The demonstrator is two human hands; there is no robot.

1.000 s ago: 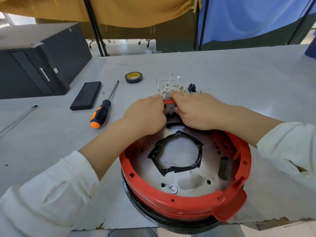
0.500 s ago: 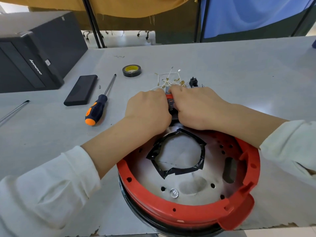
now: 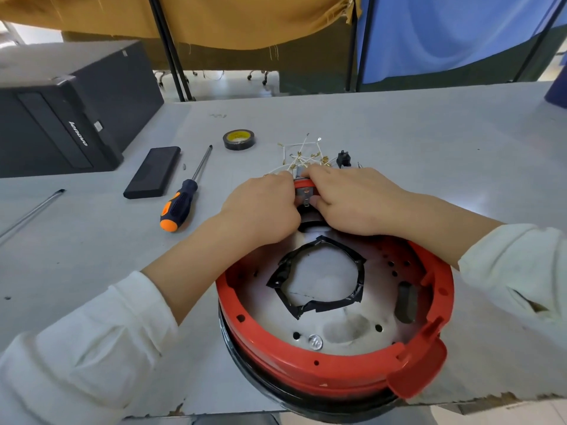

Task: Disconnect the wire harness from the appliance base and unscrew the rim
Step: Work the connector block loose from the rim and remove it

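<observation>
1. The appliance base (image 3: 334,305) sat upside down at the near edge of the tabletop (image 3: 429,142), its red rim (image 3: 306,368) uppermost and ringing a pale metal plate with a taped black opening in the middle.
2. At the far side of the base, both hands met over a small metal connector (image 3: 304,193) fixed to the rim. The left hand (image 3: 260,207) had its fingers curled in, pinching the connector from its side; the right hand (image 3: 352,199) was likewise curled round it, thumb pressed in below. Exactly what each fingertip held was hidden.
3. The wire harness (image 3: 302,156) lay just beyond the base: thin white leads fanned out with small brass terminals, next to a little black plug (image 3: 343,158).
4. Those leads looked light and limp, and the terminals easily bent, so I judged the safe hold to be on the stiff connector body or the metal terminal, not on the wire itself.
5. The rim looked like rigid, smooth plastic; it would likely crack rather than flex if pried, and the base probably needed steadying by its outer wall.
6. The screwdriver (image 3: 181,200) lay left of the base, its rubbery orange and black handle nearest. Beyond it lay a roll of tape (image 3: 238,139).
</observation>
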